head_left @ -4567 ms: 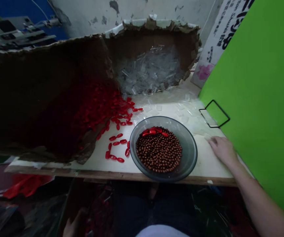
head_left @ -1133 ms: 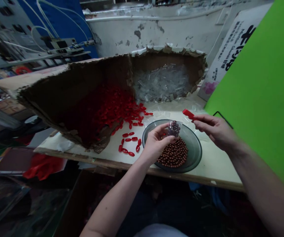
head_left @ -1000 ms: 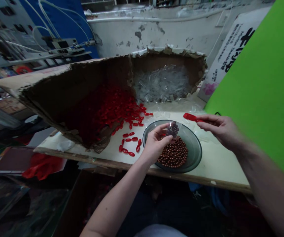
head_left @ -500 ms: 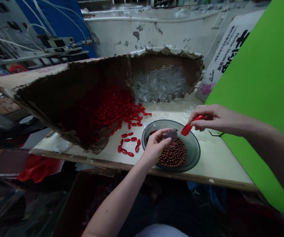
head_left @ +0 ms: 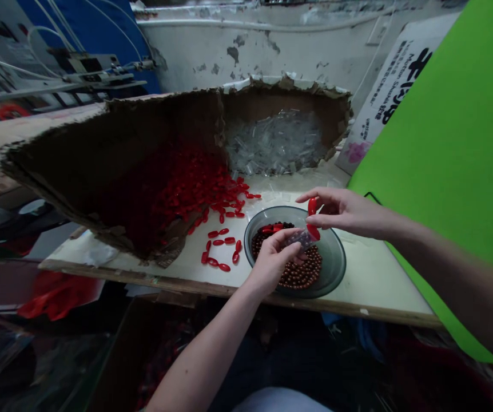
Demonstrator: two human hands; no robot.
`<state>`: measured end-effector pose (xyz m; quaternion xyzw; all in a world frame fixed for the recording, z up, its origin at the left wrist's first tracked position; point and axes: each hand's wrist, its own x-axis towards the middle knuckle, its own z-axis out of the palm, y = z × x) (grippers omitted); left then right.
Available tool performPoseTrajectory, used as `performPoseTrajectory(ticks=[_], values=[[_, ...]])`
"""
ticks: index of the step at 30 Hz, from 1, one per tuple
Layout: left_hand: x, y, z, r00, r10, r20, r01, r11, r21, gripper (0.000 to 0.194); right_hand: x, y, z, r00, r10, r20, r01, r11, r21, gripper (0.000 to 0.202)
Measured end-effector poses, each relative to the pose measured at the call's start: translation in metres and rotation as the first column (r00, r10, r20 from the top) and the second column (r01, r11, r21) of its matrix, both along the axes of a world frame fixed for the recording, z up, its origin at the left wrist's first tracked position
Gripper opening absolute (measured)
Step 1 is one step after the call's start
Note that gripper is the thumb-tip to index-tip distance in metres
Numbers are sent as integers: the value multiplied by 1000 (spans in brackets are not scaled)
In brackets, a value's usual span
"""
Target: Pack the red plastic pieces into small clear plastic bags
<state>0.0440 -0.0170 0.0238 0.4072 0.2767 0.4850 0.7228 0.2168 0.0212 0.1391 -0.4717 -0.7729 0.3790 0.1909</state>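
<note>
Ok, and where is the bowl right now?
In the head view, the bowl sits at the front edge of the table, right of the loose red pieces and under the left hand.

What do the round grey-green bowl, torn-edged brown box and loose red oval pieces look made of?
Round grey-green bowl: likely plastic, maybe glass; smooth, translucent-looking wall.
Torn-edged brown box: cardboard, matte; ragged edges.
Loose red oval pieces: probably hard plastic, glossy; bright highlights.

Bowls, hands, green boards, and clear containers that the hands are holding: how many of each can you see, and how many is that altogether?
Bowl: 1
Hands, left hand and right hand: 2
Green board: 1
Clear container: 1
Total: 5
</note>
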Motion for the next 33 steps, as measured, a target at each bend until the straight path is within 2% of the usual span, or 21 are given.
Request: performPoseTrajectory(ticks=[3,6,10,14,17,21,24,26,29,33], values=[[0,1,-2,999,37,0,-37,999,4,36,2,-3,-13,999,-18,-47,19,999,25,60],[0,2,-4,999,52,-11,-52,999,4,33,3,-3,-22,996,-1,-86,-1,1000,-16,62],[-2,1,-3,997,29,-69,-29,1000,9,32,5,1,-23,997,35,-67,-40,996,-79,64],[-4,1,3,986,25,-167,-21,1000,23,30,7,6,-21,997,72,-32,-75,988,-132,65],[-4,0,5,972,50,-231,-35,997,68,28,6,6,-27,998,66,-15,-68,990,-126,60],[-1,-2,-7,963,80,-257,-65,996,67,28,0,0,-47,996,-23,-84,9,986,-166,50],[1,-2,-20,971,80,-224,-85,996,-12,31,-4,-6,-61,971,-149,-187,101,965,-244,47],[1,-1,-25,987,43,-156,-56,995,-80,34,-4,-8,-65,947,-212,-240,135,944,-300,48],[-1,2,-25,999,9,-50,-17,986,-167,38,-2,-8,-66,929,-243,-280,131,921,-367,49],[-4,5,-23,996,75,-45,-83,974,-210,37,-2,-9,-73,909,-282,-307,171,924,-342,49]])
